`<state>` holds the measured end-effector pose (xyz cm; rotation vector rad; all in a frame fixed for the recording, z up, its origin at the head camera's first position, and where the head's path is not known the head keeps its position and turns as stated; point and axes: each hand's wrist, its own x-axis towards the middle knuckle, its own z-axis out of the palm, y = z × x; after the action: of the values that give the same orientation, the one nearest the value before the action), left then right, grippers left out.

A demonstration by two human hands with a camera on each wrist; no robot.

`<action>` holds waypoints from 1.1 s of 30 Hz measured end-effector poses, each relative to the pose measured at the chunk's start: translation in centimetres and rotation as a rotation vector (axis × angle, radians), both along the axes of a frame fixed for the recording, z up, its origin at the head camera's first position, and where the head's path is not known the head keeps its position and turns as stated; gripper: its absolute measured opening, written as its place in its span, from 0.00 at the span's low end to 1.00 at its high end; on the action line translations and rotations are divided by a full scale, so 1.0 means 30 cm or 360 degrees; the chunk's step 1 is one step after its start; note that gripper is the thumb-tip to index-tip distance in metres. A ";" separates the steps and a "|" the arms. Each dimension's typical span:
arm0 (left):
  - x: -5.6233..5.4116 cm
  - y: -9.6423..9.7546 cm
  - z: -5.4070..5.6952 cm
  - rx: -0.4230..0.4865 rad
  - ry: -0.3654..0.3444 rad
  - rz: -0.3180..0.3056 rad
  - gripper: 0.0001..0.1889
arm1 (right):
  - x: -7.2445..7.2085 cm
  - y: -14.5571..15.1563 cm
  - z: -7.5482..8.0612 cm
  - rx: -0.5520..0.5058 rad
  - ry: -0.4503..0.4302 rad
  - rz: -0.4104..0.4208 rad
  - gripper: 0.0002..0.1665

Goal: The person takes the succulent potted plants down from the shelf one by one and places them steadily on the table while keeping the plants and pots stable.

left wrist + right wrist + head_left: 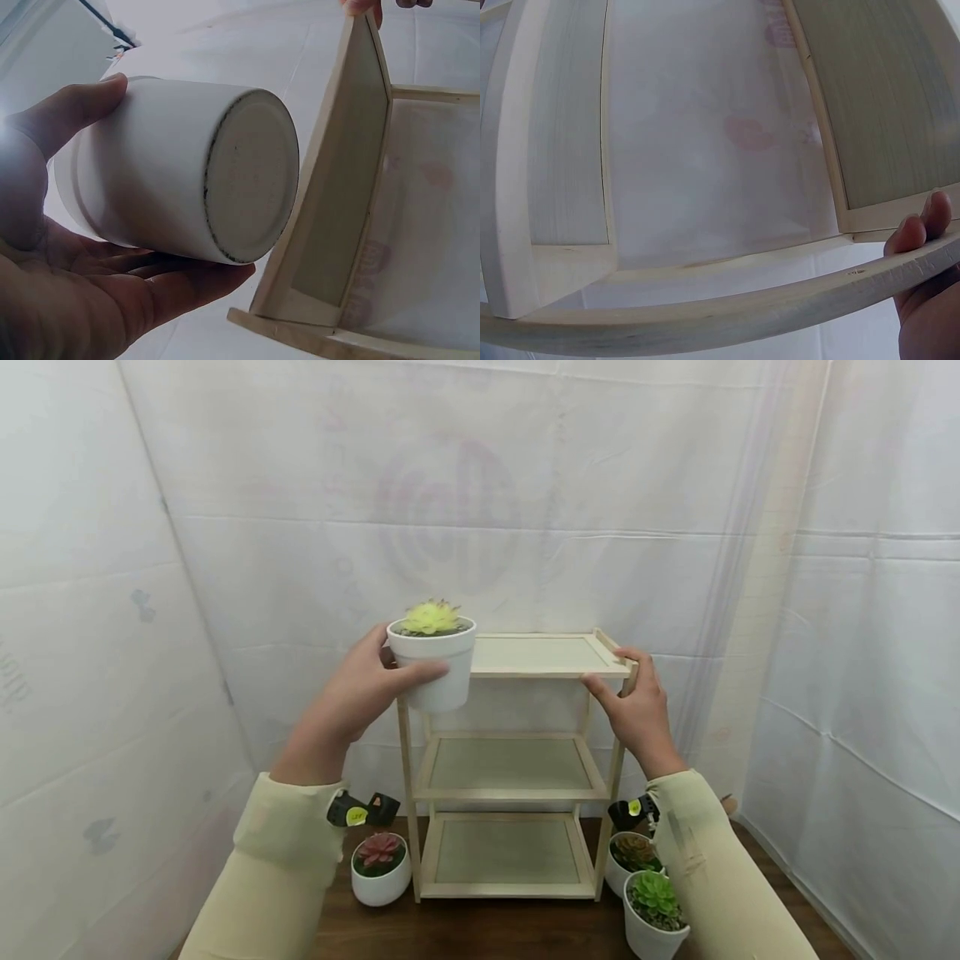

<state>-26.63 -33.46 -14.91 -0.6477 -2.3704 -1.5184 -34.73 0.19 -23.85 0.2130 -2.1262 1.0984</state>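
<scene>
My left hand (348, 697) grips a white pot with a yellow-green succulent (442, 677), thumb across its front. The pot is beside and partly in front of the top left corner of a pale wooden three-tier shelf (525, 653). Seen from the left wrist, the pot (161, 169) shows its round base turned toward the shelf, with the fingers beneath. At the shelf's top right corner, my right hand (643, 714) grips the frame. From the right wrist, fingertips (936, 214) curl over the side rail (705, 319). Part of the top tier is hidden behind the pot.
A white pot with a red succulent (381, 885) stands left of the shelf on the dark wooden table (480, 935). To the right are a brownish succulent pot (617, 872) and a green succulent pot (651, 935), partly behind my sleeve. White sheeting (480, 468) hangs behind.
</scene>
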 end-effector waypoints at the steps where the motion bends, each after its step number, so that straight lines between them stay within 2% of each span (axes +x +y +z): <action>1: 0.002 -0.006 -0.005 -0.0008 0.0000 0.0011 0.45 | 0.001 0.000 0.000 -0.0003 -0.0002 0.0003 0.44; 13: 0.028 -0.042 -0.046 -0.0033 0.0001 0.0008 0.45 | 0.002 0.003 0.004 0.0006 0.0023 -0.0007 0.44; 23: 0.049 -0.052 -0.089 -0.0001 0.0026 -0.0054 0.40 | 0.005 0.015 -0.002 0.0013 0.0024 -0.0013 0.44; 33: 0.080 -0.079 -0.135 0.0014 0.0030 -0.0036 0.40 | 0.009 0.019 0.004 0.0018 0.0037 0.0000 0.43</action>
<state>-24.24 -35.82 -18.95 -0.6859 -2.3490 -1.5244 -34.46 0.75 -23.73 0.2297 -2.1122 1.0792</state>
